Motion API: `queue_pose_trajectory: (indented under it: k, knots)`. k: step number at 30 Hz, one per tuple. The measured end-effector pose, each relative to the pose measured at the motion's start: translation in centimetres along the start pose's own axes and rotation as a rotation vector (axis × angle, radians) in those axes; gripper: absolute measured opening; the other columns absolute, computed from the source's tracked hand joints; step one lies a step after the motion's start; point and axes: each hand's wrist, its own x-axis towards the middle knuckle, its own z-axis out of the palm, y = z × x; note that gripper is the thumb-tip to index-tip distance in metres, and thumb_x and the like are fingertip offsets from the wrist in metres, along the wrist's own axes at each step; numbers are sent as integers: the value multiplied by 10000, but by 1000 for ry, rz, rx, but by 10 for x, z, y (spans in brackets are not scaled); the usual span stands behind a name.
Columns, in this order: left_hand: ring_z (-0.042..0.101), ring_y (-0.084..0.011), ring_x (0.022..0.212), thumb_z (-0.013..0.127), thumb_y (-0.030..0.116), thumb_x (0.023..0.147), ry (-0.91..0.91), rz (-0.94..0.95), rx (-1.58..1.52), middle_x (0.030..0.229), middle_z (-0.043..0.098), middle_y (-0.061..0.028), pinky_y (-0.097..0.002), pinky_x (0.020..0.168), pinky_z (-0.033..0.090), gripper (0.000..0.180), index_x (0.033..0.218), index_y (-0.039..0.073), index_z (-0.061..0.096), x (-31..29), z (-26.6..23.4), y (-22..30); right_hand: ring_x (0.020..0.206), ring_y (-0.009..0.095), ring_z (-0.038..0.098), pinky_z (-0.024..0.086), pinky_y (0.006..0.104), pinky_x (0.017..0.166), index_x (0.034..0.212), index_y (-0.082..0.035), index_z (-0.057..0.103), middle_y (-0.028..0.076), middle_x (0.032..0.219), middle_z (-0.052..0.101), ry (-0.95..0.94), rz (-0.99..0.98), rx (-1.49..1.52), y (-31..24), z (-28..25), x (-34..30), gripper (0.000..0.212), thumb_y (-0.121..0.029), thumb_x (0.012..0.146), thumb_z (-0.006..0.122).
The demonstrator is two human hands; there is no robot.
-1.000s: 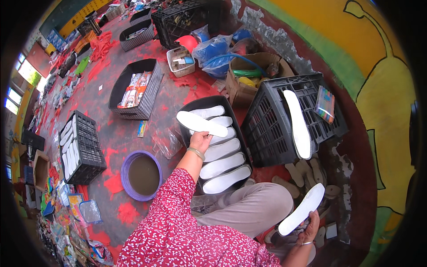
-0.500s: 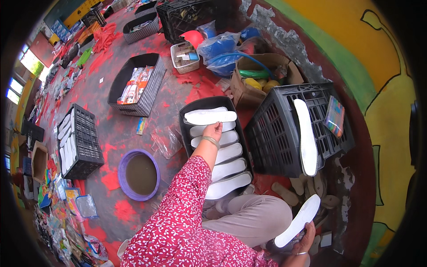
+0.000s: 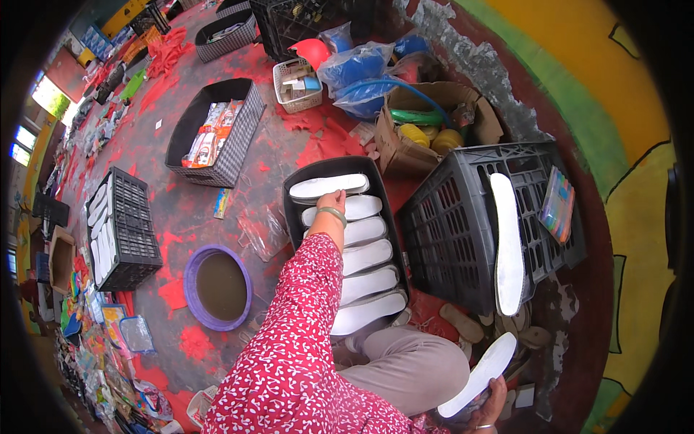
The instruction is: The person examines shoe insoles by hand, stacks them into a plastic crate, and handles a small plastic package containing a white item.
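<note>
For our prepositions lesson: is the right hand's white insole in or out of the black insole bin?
Out: the right hand holds the white insole to the right of the black insole bin.

Crimson shirt printed all over in small white sprig-like shapes, matching three-quarter left sleeve, plain grey-brown trousers, pale green left-wrist bangle, thin silver-coloured right-wrist bracelet

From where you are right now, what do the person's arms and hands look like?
The left hand is ungloved, with a pale greenish bangle at the wrist and a crimson sleeve patterned with small white shapes. The right hand is ungloved too, with a thin silvery bangle.
</note>
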Motion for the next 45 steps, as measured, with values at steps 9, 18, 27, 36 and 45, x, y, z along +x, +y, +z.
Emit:
queue_pose_trajectory:
  k: [9,18,27,36,45]
  knots:
    - [558,-311,966,478,-87,871,-51,4,35,1077,512,-217,-336,841,555,241,1107,-113,440,12,1,-10,477,94,488,369,208,418,1120,31,536,73,743,607,94,71,-22,-10,19,-3,422,-244,808,469]
    - [581,-309,931,470,49,920,47,-171,145,1042,536,-222,-346,748,571,204,1027,-125,480,25,0,-13,447,95,474,358,207,399,1091,49,544,73,731,603,52,65,-29,-11,21,0,411,-233,803,463]
    - [424,-303,1227,659,241,774,-190,948,1959,1293,484,-170,-385,1020,351,463,1153,5,537,-45,8,50,428,99,482,367,206,381,1088,61,543,82,716,610,59,69,-8,-14,24,-1,406,-208,798,456]
    - [323,-311,1305,672,188,749,-564,859,2578,1386,372,-158,-356,1091,273,664,1326,34,382,-24,22,81,404,108,470,380,216,385,1080,65,543,89,695,605,62,95,11,-8,24,4,394,-193,797,450]
    - [474,-314,1148,594,102,756,-486,904,2588,1177,508,-174,-387,969,391,405,1149,31,530,-32,34,75,400,118,458,372,229,388,1020,54,552,83,671,592,66,99,-17,-4,25,9,348,-193,797,450]
